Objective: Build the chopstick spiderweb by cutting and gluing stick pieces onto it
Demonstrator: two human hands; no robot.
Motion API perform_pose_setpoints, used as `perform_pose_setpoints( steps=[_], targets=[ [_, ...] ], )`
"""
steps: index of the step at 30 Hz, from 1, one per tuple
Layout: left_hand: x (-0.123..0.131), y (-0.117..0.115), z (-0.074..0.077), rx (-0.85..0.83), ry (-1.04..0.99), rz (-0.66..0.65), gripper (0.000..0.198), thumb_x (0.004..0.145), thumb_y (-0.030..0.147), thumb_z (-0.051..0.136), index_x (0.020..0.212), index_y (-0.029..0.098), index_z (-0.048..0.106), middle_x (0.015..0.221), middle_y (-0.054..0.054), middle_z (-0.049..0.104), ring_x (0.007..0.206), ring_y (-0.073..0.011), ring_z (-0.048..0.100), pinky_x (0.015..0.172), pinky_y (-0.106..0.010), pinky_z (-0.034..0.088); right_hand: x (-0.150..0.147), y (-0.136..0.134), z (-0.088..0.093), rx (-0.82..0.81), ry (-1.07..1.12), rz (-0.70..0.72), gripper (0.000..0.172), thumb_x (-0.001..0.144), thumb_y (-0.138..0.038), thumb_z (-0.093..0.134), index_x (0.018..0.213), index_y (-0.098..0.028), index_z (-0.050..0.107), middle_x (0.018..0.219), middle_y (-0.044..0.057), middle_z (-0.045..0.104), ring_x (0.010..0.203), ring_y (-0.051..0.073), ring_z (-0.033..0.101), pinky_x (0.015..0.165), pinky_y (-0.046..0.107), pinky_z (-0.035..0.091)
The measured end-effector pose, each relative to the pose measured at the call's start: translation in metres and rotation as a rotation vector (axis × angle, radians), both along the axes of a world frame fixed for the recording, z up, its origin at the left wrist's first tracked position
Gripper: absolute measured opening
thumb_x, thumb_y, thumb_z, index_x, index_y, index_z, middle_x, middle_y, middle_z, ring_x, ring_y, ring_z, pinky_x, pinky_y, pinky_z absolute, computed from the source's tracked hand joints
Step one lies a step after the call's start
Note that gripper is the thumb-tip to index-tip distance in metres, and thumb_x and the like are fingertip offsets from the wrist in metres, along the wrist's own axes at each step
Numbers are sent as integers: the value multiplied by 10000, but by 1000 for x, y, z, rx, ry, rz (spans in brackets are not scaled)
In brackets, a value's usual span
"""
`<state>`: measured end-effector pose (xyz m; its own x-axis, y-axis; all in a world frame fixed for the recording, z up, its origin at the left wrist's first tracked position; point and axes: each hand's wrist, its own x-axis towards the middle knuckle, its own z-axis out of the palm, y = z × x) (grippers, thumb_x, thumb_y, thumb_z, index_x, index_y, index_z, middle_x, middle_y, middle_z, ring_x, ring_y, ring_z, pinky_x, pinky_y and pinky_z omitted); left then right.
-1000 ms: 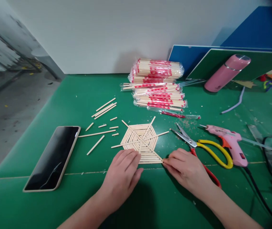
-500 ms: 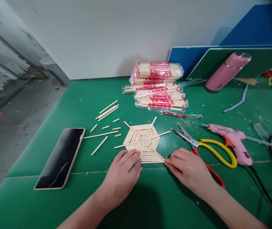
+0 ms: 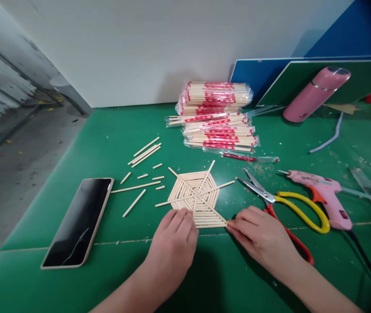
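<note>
A flat, web-like hexagon of wooden chopsticks [image 3: 192, 191] lies on the green table, with three crossing sticks over rows of shorter pieces. My left hand [image 3: 174, 245] is closed at its lower left corner, fingers together around the end of a stick; the fingertips are partly hidden. At the lower right corner my right hand [image 3: 259, 232] pinches the web where a crossing stick meets the lowest row. Close to my right hand lie scissors [image 3: 272, 198] with one yellow and one red handle, blades apart.
Cut stick pieces [image 3: 144, 154] and a phone [image 3: 77, 221] lie to the left. Wrapped chopstick bundles [image 3: 218, 117] are piled at the back. A pink glue gun [image 3: 330, 195] with a cord lies right, below a pink flask [image 3: 317, 93]. Boards stand behind.
The view has shifted slightly. My left hand's fingers have drawn together more at the web's lower left corner. My right hand keeps its pinch at the lower right corner.
</note>
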<state>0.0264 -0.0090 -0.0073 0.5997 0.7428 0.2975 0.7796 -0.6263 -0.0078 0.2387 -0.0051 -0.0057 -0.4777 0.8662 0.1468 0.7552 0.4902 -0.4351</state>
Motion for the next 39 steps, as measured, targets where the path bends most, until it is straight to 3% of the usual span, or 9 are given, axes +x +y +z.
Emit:
perform_pose_setpoints(
  steps=[5,22,27,30,34,39],
  targets=[
    [4,-3,3,20,91,-51,317,816,82,322,848,59,636,945,-158,641,917,-258,569,832,-415,418,0,0,1,4,8,-4,241,866,-203,431,750,-175,640,666,32,567,644,132,466,580,261,342],
    [4,-1,3,39,126,-91,308,799,79,338,845,64,642,928,-142,649,898,-264,584,833,-414,438,2,1,-2,3,-1,6,234,864,-204,436,744,-188,636,678,28,576,647,126,471,586,254,346],
    [-4,4,3,24,-34,-81,236,836,135,401,849,89,632,910,-112,660,893,-226,593,865,-386,428,2,0,-1,10,17,5,244,869,-213,429,772,-184,651,682,35,582,652,129,482,584,258,348],
    [-19,6,8,-68,-141,-107,248,847,123,373,959,124,595,985,-92,644,951,-192,578,902,-387,403,2,0,-1,4,27,8,235,866,-221,435,777,-182,649,681,32,579,656,132,481,593,260,353],
    [-35,2,11,-74,-295,-4,252,827,106,424,1039,153,552,1055,-81,622,1012,-174,553,933,-398,366,4,0,-5,17,22,18,224,861,-239,448,755,-183,637,684,29,578,659,133,483,603,258,358],
    [-30,-4,12,-180,-250,-13,218,848,203,441,1018,186,576,1090,-60,616,1083,-195,512,949,-420,332,6,-1,-6,32,27,29,217,861,-239,449,759,-183,632,689,29,578,660,133,487,606,261,361]
  ],
)
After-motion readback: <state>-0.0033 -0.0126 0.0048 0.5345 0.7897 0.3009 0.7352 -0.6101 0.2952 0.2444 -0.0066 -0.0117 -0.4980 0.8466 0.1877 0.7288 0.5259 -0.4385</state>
